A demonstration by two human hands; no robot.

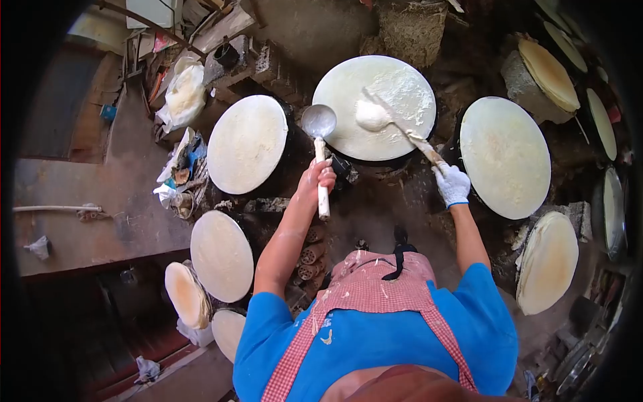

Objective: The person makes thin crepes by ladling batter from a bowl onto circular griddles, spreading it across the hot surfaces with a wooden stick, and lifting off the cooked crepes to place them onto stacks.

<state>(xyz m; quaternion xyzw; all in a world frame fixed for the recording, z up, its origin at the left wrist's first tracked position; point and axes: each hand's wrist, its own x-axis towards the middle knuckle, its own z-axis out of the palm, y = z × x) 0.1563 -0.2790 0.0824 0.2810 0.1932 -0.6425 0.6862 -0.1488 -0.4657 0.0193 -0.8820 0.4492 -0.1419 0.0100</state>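
Observation:
My bare left hand [316, 177] is wrapped round the pale handle of a metal ladle [319, 122]. The ladle's round bowl is held over the left edge of the middle griddle [335, 90]. In a white glove, my right hand [453, 185] grips the handle end of a long wooden batter spreader [423, 146]. Its blade reaches across the same griddle, against a wet mound of pale batter [372, 116]. Thin batter is smeared in rough patches on the griddle behind the blade.
Round griddles covered with pale sheets stand at left [247, 144] and right [506, 157], with others nearer me. Stacks of thin flatbreads rest at upper right [549, 74], lower right [548, 263] and lower left [187, 295]. Bricks [266, 67] and plastic bags [183, 94] lie at upper left.

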